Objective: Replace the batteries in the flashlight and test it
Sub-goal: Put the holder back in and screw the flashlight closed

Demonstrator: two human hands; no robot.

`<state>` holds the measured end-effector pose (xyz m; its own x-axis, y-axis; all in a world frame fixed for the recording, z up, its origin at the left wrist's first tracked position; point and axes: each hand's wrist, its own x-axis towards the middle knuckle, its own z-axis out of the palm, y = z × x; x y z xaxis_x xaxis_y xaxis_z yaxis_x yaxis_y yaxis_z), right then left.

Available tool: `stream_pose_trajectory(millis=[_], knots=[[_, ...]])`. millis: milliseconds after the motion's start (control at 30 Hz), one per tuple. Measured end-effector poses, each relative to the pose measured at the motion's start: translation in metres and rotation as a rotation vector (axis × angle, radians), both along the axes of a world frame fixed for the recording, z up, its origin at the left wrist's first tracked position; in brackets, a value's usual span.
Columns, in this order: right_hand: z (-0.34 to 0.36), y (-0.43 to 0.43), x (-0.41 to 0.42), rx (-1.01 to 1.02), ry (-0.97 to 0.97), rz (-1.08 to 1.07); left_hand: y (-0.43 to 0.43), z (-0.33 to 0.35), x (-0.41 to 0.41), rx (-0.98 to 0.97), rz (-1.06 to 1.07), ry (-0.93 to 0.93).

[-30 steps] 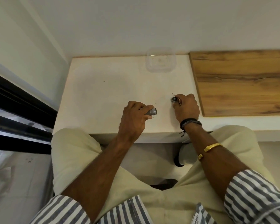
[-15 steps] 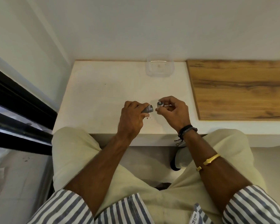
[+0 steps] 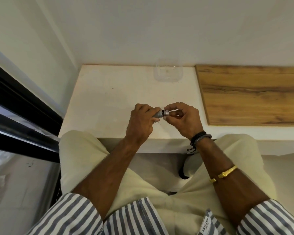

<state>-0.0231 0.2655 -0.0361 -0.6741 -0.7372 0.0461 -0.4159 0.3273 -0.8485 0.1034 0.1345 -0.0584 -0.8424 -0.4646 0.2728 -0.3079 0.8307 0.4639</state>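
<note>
My left hand [image 3: 140,122] is wrapped around a small grey flashlight body [image 3: 158,114], most of it hidden in my fist, with only its open end sticking out to the right. My right hand [image 3: 183,117] pinches a small silver end cap [image 3: 166,113] between thumb and fingers. The cap is pressed against the body's open end, above the white tabletop [image 3: 109,102]. No batteries are visible.
A clear plastic container [image 3: 168,73] stands at the back of the table against the wall. A wooden board [image 3: 251,94] covers the right part of the surface. A few dark specks [image 3: 157,122] lie under my hands. A black window frame [image 3: 20,106] runs along the left.
My right hand lifted the cap from the tabletop at the right and carried it left to the flashlight end; the gap between cap and body has closed. My left hand rose slightly.
</note>
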Motion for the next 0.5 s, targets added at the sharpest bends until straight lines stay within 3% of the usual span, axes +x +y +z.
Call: stream_pose_trajectory(millis=[167,500], knots=[[-0.0016,0.0003,0.0007,-0.022,0.102,0.035,0.0009,0.0005,0.0008,-0.004,-0.008,-0.001],[-0.0044,0.0004,0.0002,0.025,0.11,0.019,0.0016,0.0019,0.0024,-0.005,-0.035,-0.016]])
